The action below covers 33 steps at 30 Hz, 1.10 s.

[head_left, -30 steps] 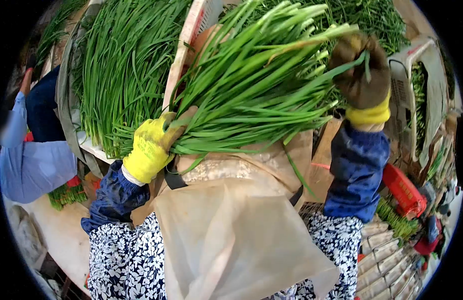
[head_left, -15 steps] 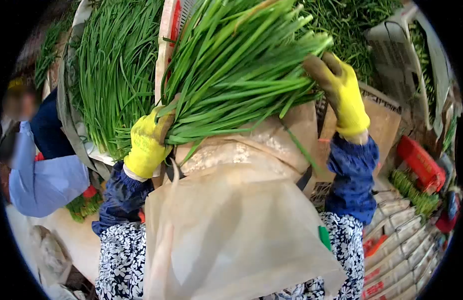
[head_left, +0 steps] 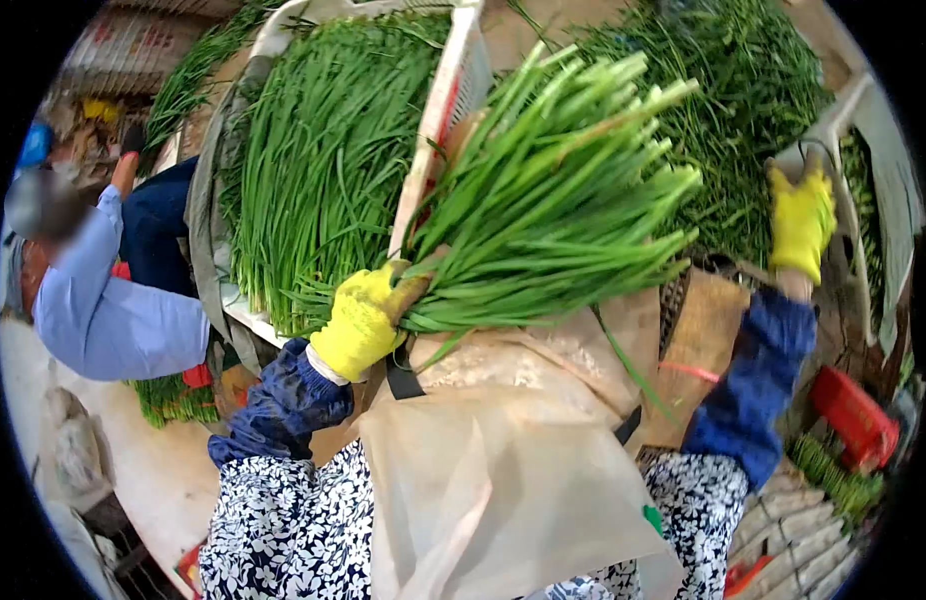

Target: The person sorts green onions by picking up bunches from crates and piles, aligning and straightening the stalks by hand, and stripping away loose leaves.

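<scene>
My left hand (head_left: 368, 315), in a yellow glove with a soiled palm side, is closed on the leafy end of a large bunch of garlic chives (head_left: 553, 200). The bunch lies slantwise over my lap, its pale cut ends pointing up and right. My right hand (head_left: 803, 220), gloved alike, is away from the bunch with its fingers apart. It is near the rim of a cloth-lined crate on the right; whether it touches the rim I cannot tell. A pale plastic apron (head_left: 503, 470) covers my lap.
A white crate (head_left: 448, 90) packed with garlic chives (head_left: 323, 170) stands at the left. Loose green leaves (head_left: 723, 110) are heaped beyond my right hand. A red box (head_left: 853, 415) sits at the lower right. Another person in a blue shirt (head_left: 118, 300) works at the left.
My right hand has left the cut ends of the bunch and moved right toward the crate. My left hand keeps its hold. The whole view has shifted.
</scene>
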Each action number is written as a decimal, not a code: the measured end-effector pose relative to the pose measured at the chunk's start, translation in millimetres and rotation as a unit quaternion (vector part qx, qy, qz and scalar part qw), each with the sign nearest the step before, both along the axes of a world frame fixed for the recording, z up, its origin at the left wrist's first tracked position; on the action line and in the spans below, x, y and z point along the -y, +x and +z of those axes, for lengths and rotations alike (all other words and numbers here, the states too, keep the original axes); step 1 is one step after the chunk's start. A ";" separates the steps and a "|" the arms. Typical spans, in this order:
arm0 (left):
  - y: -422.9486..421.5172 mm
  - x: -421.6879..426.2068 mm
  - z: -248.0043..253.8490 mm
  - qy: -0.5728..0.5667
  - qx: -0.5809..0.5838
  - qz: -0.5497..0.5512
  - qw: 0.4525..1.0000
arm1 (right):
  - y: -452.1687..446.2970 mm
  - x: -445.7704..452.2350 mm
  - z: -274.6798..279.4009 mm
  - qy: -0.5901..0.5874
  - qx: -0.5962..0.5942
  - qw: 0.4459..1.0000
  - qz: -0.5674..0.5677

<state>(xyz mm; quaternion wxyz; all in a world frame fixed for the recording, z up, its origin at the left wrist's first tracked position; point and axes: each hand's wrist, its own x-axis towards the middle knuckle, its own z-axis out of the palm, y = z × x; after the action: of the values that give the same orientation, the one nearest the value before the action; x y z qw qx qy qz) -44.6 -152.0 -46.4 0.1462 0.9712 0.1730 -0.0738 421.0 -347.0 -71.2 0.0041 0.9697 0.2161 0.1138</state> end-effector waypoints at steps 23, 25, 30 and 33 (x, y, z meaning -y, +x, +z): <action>14.7 -0.1 14.3 -0.019 0.008 -0.006 1.000 | -108.4 -96.1 43.2 0.436 -0.488 0.689 0.312; 11.1 0.4 11.3 -0.013 0.018 -0.010 1.000 | -71.7 -91.0 36.2 0.505 -0.409 0.712 0.268; 3.2 -0.8 1.0 0.005 0.026 -0.015 1.000 | 3.9 -38.9 -6.3 0.367 -0.310 0.856 0.190; 11.0 -1.0 3.0 -0.018 0.040 -0.026 0.999 | -37.6 -40.5 11.7 0.462 -0.510 0.710 0.149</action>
<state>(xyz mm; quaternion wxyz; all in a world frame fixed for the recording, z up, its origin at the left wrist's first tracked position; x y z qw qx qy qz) -33.6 -151.1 -43.4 0.1686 0.9746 0.1409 -0.0422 383.4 -306.5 -59.5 -0.5719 0.7163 0.2479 -0.3138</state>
